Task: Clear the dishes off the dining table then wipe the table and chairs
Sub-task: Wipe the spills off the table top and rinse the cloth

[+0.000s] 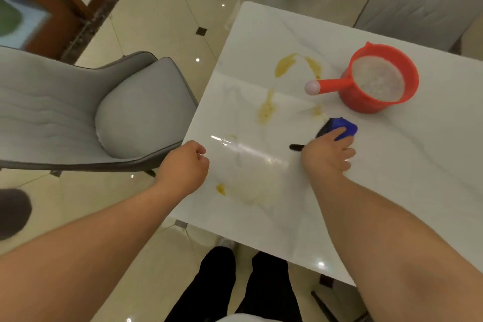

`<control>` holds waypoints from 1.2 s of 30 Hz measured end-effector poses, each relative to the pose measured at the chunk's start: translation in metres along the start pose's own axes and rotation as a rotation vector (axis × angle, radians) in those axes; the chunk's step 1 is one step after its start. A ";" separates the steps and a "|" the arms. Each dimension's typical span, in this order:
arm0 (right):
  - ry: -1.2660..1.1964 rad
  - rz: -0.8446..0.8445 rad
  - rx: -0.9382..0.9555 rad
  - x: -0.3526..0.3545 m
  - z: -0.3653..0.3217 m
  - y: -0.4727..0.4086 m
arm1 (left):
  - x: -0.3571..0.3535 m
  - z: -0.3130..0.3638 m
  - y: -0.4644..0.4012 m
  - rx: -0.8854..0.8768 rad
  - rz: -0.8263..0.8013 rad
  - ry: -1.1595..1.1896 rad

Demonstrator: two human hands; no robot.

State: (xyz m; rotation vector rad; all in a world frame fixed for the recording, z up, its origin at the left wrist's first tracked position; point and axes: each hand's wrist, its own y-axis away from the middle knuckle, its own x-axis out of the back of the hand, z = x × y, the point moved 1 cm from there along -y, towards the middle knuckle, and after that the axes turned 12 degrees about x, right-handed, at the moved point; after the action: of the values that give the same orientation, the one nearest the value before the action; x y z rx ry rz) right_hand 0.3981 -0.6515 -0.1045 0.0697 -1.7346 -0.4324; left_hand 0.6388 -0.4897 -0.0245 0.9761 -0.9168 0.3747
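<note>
Near edge: person's dark trouser legs [245, 290] over cream floor tiles [156, 21]; both bare forearms reach out over the white marble table [392, 191]; left hand [183, 165] sits at the table's left edge, fingers curled into a loose fist, nothing in it; right hand [326, 154] is further in, fingers spread and pressing down on a blue cloth [339, 127] flat on the tabletop, with something dark sticking out by the thumb, can't tell what; small yellow stain [220, 189] near the left edge beside a wet smear; more yellow stains [266, 108] beyond, left of the cloth and toward the far side; red ladle-style scoop [379, 78] of cloudy water stands just beyond the cloth, handle pointing left; grey padded chair [130, 110] left of the table, apart from it; second grey chair [431, 2] at far right.
</note>
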 end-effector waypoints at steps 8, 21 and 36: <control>0.335 -0.251 1.616 -0.074 -0.095 0.150 | -0.003 -0.029 0.008 0.105 0.054 0.114; 0.305 -0.072 1.311 -0.081 -0.120 0.143 | 0.004 -0.087 -0.006 0.194 -0.086 0.084; 0.110 0.005 -0.017 -0.041 0.030 0.129 | 0.003 -0.049 -0.025 0.045 -0.327 -0.253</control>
State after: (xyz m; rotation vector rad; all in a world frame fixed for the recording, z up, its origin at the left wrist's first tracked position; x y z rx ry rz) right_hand 0.4030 -0.5128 -0.1052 0.0754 -1.6222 -0.4319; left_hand 0.6806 -0.4629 -0.0475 1.2118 -0.9586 -0.0065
